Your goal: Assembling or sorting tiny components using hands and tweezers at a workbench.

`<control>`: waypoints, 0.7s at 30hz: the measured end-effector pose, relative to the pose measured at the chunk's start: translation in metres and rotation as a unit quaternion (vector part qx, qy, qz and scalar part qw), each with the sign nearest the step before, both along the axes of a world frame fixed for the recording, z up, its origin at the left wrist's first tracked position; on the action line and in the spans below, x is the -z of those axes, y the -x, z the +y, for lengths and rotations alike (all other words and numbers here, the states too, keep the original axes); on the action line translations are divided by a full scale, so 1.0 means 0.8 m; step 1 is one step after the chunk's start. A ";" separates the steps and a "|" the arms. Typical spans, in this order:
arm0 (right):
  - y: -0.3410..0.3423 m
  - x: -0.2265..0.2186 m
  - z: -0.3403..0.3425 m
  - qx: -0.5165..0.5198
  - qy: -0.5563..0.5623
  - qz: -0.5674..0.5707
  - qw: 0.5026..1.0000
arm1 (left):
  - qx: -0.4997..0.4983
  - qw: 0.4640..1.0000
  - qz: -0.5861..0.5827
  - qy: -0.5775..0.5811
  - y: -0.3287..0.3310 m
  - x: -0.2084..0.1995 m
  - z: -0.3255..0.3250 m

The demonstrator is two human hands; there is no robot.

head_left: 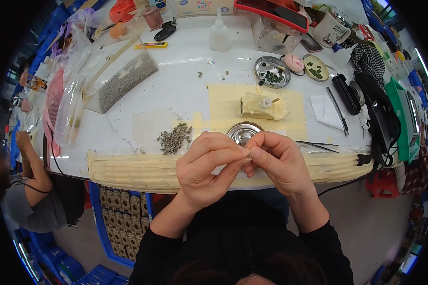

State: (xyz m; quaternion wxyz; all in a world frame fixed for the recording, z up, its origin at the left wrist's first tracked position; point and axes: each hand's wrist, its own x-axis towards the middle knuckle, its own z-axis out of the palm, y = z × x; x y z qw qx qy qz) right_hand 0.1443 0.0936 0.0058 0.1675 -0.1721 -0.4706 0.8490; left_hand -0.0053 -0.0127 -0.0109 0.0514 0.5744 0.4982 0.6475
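Observation:
Above the table's taped front edge, my left hand (pixel 207 166) and my right hand (pixel 281 161) meet, fingertips pinched together. Between them shows a tiny greyish part (pixel 249 156), too small to name; both hands seem to hold it. Just behind my fingers a round shiny metal dish (pixel 242 131) is partly hidden. Left of my left hand lies a loose pile of small grey-green pieces (pixel 174 138). Farther back, a tape-wrapped block (pixel 259 106) with a short peg stands on yellow taped sheeting (pixel 223 97).
At the left is a clear bin (pixel 123 83) of grey granules. A white squeeze bottle (pixel 218 35) stands at the back. At the right are a metal dish (pixel 272 71) with dark green bits, a pen-like rod (pixel 336 111) and tweezers (pixel 318 145). Another person (pixel 31 194) sits at the left.

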 end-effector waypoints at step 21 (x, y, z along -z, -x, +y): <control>-0.010 0.001 0.013 0.143 -0.057 0.047 0.987 | 0.009 0.981 -0.185 0.055 -0.002 0.009 -0.002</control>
